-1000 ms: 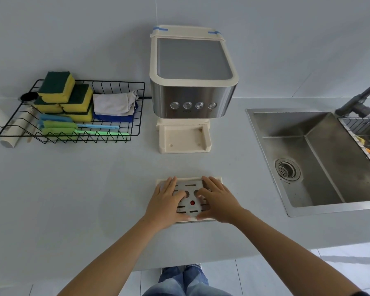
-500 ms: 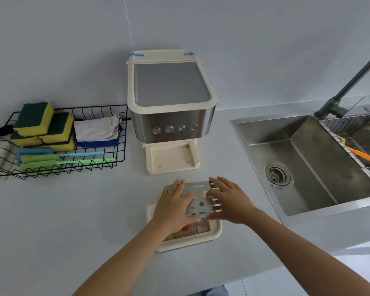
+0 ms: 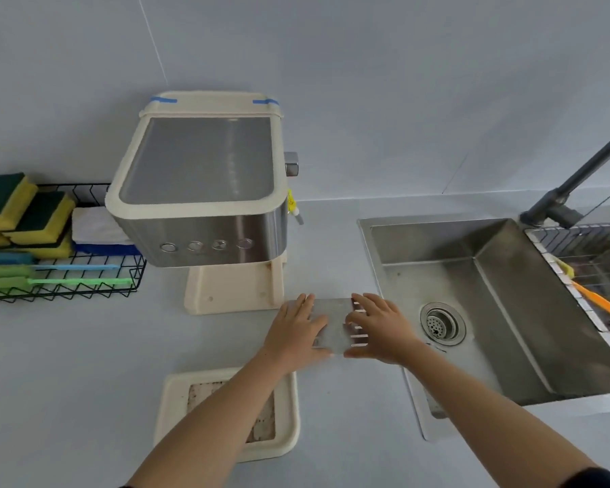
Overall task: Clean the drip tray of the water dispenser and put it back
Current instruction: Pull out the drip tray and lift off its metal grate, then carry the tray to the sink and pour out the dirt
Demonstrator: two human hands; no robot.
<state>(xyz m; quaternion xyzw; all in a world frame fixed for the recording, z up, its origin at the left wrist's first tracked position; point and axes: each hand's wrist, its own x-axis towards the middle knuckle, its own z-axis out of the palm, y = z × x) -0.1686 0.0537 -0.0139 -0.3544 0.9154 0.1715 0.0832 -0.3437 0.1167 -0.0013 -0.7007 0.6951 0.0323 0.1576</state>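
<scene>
Between dispenser and sink, both hands, left hand and right hand, grip the grate by its side edges; it looks thin, stiff, light. Tray sits dirty at the counter's front edge.

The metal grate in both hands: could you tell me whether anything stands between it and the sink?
Nothing visible does. The metal grate, held by the left hand and right hand, is right beside the sink, with only bare counter and the sink's rim between them.
</scene>
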